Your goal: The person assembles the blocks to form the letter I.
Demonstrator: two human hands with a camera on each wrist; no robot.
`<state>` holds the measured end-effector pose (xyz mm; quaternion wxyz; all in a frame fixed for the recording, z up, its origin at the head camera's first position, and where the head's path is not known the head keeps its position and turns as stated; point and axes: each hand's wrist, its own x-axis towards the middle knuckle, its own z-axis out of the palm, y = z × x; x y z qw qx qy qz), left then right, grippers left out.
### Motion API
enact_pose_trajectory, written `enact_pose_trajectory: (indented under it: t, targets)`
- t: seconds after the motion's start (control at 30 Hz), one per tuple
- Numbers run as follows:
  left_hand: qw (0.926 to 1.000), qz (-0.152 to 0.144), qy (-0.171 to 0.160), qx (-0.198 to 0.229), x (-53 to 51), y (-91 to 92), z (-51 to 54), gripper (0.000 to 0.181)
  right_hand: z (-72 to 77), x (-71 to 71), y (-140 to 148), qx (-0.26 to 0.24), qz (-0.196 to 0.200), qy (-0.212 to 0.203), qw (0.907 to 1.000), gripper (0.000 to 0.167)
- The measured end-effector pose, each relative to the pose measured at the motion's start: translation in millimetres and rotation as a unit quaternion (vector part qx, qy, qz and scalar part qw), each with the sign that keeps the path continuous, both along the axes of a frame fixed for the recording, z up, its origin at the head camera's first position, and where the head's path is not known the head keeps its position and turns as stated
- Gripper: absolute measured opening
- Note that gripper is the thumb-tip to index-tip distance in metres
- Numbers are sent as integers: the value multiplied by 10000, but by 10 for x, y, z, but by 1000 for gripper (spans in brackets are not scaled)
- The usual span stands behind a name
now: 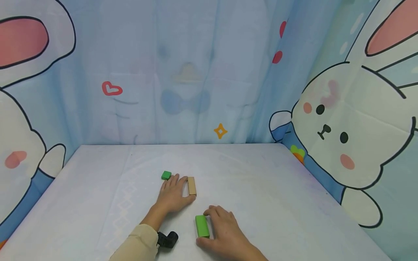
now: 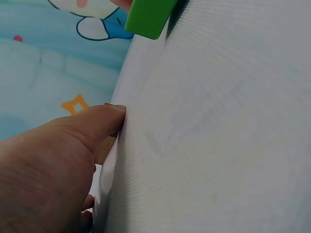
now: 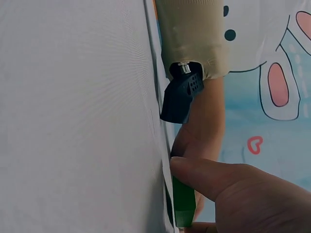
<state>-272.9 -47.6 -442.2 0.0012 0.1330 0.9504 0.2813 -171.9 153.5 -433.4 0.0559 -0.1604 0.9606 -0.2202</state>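
In the head view, my left hand point(image 1: 172, 195) pinches an upright-looking tan block point(image 1: 192, 186) between thumb and a fingertip at its near and far ends. Its other fingertips lie beside a small green block point(image 1: 166, 175). Nearer, my right hand point(image 1: 225, 232) has thumb and fingertips on the two ends of a longer green block point(image 1: 202, 226). The left wrist view shows the left thumb point(image 2: 92, 121) partly covering the tan block point(image 2: 103, 150). Under the right thumb point(image 3: 204, 174), the right wrist view shows the green block point(image 3: 183, 204), partly hidden.
A white cloth covers the table point(image 1: 261, 188). Behind it hangs a blue curtain point(image 1: 183, 54) printed with rabbits, a heart and a star. A black wrist device point(image 1: 168, 239) sticks out at the left sleeve point(image 1: 138, 243), low over the table beside the right hand's block.
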Motion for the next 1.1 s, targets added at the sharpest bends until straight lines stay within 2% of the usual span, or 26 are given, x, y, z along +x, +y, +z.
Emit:
enact_pose_trajectory:
  t: [0.17,0.7,1.1]
  targets:
    - [10000,7,-16,18,1,7,-3,78,4,12,-48,50,-123,-202,9997,74]
    - [9999,77,17,61,3,1,5,77,-30,22,-107,144,-133,-49,9998,76]
    - [10000,27,10,72,-12,-5,-36,77,-47,26,-47,58,-87,-69,9999,79]
